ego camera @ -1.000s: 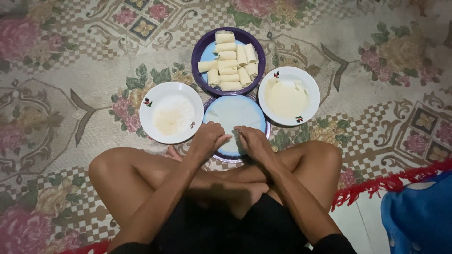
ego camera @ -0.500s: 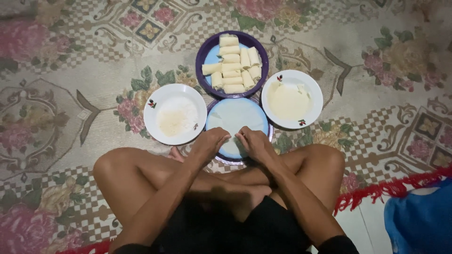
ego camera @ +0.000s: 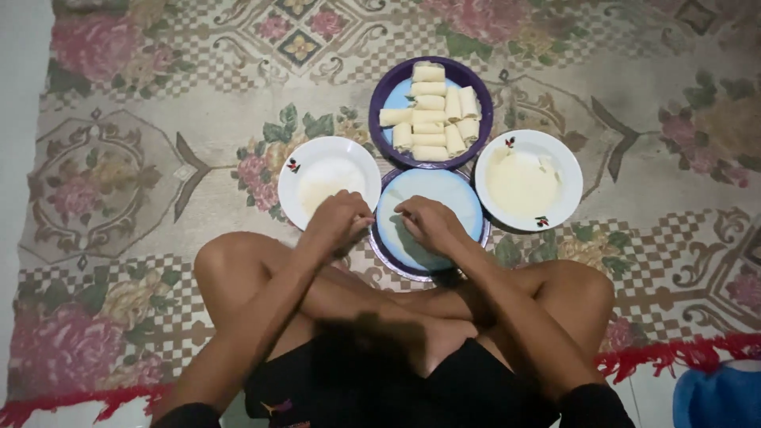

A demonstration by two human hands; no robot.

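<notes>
Two hands [ego camera: 337, 224] [ego camera: 428, 224], grip curled on one blue plate [ego camera: 444, 190], beside two white bowls [ego camera: 305, 170] [ego camera: 567, 186].

Bare-armed person in black shorts, seen from above

The left hand [ego camera: 337, 223] and right hand [ego camera: 428, 224] are bare, with no rings, watch or gloves visible. Both forearms are uncovered up to dark short sleeves at the bottom edge. The legs are bare below black shorts, which carry a small orange-and-white mark on the left leg's side.
</notes>
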